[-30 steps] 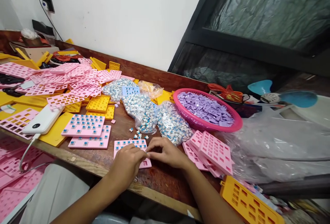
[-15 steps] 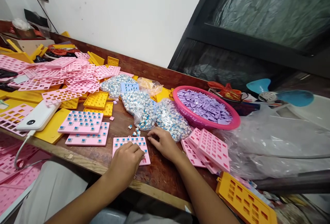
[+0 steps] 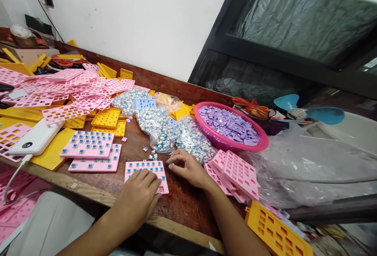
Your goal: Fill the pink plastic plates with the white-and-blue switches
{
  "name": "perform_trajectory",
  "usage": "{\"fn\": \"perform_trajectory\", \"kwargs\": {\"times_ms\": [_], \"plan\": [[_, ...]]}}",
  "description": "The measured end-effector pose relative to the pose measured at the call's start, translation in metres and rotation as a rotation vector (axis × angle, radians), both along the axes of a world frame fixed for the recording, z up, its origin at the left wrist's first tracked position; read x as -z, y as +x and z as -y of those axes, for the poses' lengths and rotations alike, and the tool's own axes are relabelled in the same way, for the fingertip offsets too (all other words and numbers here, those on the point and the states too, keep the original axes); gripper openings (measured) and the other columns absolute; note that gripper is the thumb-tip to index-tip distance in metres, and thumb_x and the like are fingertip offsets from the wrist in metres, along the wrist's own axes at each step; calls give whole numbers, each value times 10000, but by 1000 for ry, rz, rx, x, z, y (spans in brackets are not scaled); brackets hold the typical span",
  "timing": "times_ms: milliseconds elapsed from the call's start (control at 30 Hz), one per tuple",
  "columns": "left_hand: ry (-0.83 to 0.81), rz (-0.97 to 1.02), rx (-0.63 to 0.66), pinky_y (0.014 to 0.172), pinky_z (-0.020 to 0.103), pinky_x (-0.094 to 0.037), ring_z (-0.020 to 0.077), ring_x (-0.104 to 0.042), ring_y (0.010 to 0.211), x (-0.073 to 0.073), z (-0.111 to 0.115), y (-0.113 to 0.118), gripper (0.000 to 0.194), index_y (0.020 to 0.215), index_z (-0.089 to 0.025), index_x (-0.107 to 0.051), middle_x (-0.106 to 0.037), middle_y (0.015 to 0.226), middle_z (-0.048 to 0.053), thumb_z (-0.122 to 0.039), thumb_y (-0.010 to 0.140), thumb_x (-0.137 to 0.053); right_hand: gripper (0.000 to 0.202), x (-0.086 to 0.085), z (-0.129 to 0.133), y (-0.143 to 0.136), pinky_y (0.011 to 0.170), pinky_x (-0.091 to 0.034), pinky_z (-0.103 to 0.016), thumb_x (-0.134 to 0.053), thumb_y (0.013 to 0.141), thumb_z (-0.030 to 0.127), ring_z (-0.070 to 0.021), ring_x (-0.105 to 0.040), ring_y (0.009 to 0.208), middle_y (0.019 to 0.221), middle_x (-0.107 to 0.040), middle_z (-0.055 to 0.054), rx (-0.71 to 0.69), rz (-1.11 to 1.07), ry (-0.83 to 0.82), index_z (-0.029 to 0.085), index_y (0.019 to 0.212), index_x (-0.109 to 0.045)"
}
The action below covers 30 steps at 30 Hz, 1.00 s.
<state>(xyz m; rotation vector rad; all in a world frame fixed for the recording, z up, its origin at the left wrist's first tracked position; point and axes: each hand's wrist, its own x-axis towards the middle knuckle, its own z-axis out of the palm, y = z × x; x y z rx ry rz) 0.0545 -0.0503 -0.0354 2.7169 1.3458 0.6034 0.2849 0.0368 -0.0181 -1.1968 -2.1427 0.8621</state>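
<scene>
A pink keyboard plate (image 3: 161,166) fitted with rows of blue key switches lies at the front of the table. My left hand (image 3: 141,193) lies over its near part, fingers loosely stretched and thumb apart; the palm hides much of the plate. Just right of the plate, my right hand (image 3: 188,169) pinches a small blue key switch (image 3: 171,164) between thumb and finger. A few loose key switches (image 3: 153,156) are scattered behind the plate. Beyond them sit clear bags of blue-and-white switches (image 3: 156,126), one of them (image 3: 193,138) close behind my right hand.
Two filled pink plates (image 3: 88,145) overlap at left, near a white power bank (image 3: 37,140). Empty pink plates (image 3: 240,171) are stacked at right. A pink basket (image 3: 262,144) holds purple pieces. A yellow case (image 3: 277,228) sits at the right corner. Pink plates (image 3: 73,87) pile up at back left.
My left hand's fingers have eased and the thumb has come toward the near edge of the plate. In my right hand a blue switch now shows at the fingertips. The view has shifted slightly.
</scene>
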Motion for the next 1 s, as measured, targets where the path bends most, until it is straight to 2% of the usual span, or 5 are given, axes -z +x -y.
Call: {"fn": "perform_trajectory", "kwargs": {"times_ms": [100, 200, 367, 567, 1000], "plan": [[-2, 34, -3, 1095, 477, -391, 314, -458, 1351, -3, -14, -18, 565, 1420, -215, -497, -524, 1486, 97, -433, 923, -653, 116, -15, 8, -3, 815, -481, -330, -747, 861, 298, -201, -634, 879, 942, -690, -45, -65, -43, -55, 209, 932, -765], [-45, 16, -36, 1140, 503, -338, 329, -395, 1413, 3, -23, -28, 729, 1492, -195, -417, -441, 1566, 111, -603, 913, -592, 141, -23, 20, -12, 765, -476, -300, -777, 849, 336, -182, -631, 825, 888, -688, -25, -133, 0, -100, 206, 895, -749], [-110, 9, -160, 1110, 508, -350, 332, -463, 1347, 9, -25, -27, 716, 1482, -192, -450, -506, 1510, 128, -648, 934, -511, 226, -10, 31, -30, 687, -434, -283, -834, 794, 368, -172, -593, 771, 845, -659, -14, -129, 144, 16, 196, 861, -704], [-133, -40, -53, 1169, 490, -283, 266, -347, 1474, 6, -22, -38, 540, 1554, -241, -345, -393, 1609, 66, -454, 1058, -317, 267, 9, 27, -35, 708, -444, -286, -825, 802, 393, -173, -597, 788, 848, -659, -18, -143, 125, 100, 187, 824, -656], [9, -32, -17, 1200, 468, -257, 242, -315, 1504, 8, -16, -37, 479, 1538, -335, -381, -362, 1626, 1, -377, 1062, -349, 220, 3, 25, -34, 795, -523, -325, -685, 925, 429, -198, -673, 834, 879, -726, -51, -196, 34, 58, 223, 869, -739]]}}
